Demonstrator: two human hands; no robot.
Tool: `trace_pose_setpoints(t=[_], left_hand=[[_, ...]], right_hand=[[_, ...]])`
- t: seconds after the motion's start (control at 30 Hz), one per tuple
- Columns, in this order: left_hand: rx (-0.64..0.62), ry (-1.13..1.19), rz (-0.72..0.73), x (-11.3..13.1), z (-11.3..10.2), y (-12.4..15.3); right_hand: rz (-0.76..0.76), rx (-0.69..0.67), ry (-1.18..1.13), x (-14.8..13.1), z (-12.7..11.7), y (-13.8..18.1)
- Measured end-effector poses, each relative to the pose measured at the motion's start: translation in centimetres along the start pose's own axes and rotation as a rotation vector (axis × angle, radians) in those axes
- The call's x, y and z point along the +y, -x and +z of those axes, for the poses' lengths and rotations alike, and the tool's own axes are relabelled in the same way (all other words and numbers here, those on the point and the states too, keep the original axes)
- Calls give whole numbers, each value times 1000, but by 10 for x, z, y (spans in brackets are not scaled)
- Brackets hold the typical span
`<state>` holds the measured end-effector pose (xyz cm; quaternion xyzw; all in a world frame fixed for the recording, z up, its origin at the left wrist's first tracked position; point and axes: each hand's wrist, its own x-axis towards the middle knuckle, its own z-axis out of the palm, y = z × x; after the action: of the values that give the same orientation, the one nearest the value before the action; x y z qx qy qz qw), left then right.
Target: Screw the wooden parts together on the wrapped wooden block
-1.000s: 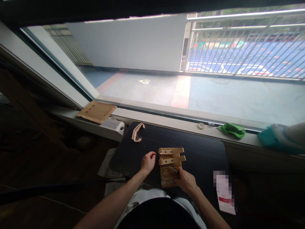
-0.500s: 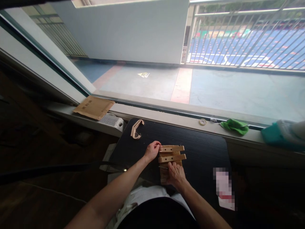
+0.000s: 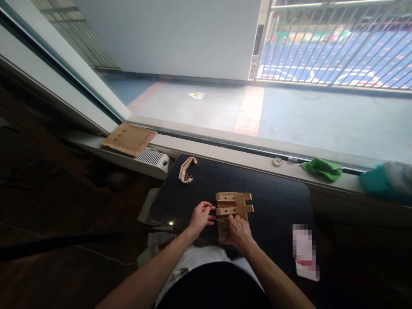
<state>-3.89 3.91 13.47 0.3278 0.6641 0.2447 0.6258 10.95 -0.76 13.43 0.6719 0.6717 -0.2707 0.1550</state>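
On the black table a wooden board (image 3: pixel 224 235) lies with two light wooden bars across it. The upper bar (image 3: pixel 233 197) and the lower bar (image 3: pixel 234 210) each show two dark holes, and their right ends stick out past the board. A thin metal rod (image 3: pixel 222 221) lies below the lower bar, its right end at my right hand's fingers. My right hand (image 3: pixel 240 231) is closed over the board's lower right part, apparently gripping that rod. Just left of the board, my left hand (image 3: pixel 200 218) is open, fingers apart near the lower bar's end and the rod's tip.
A curved wooden piece (image 3: pixel 186 170) with small metal parts rests at the black table's (image 3: pixel 267 193) far left. On the sill are a tape roll (image 3: pixel 277 162), a green cloth (image 3: pixel 323 169) and a teal container (image 3: pixel 375 180). A brown envelope (image 3: pixel 130 138) lies on the radiator (image 3: pixel 151 158).
My left hand has come off the upper bar's left end and moved down and left, its fingers parting. My right hand stays on the board. The whole view has shifted slightly.
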Motion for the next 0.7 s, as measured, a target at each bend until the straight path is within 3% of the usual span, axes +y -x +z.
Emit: trace_pose_setpoints(t=[0.23, 0.43, 0.5, 0.6, 0.7], left_hand=[[7, 44, 19, 0, 13, -2], [-16, -86, 64, -3, 6, -9], [27, -243, 180, -2, 1, -12], [162, -466, 502, 4, -4, -12], [140, -506, 662, 12, 2, -8]], right_hand=[[-5, 1, -12, 1, -2, 3], [-11, 9, -21, 2, 1, 3], [-9, 10, -18, 2, 2, 2], [-3, 10, -24, 2, 3, 1], [-3, 13, -34, 2, 2, 1]])
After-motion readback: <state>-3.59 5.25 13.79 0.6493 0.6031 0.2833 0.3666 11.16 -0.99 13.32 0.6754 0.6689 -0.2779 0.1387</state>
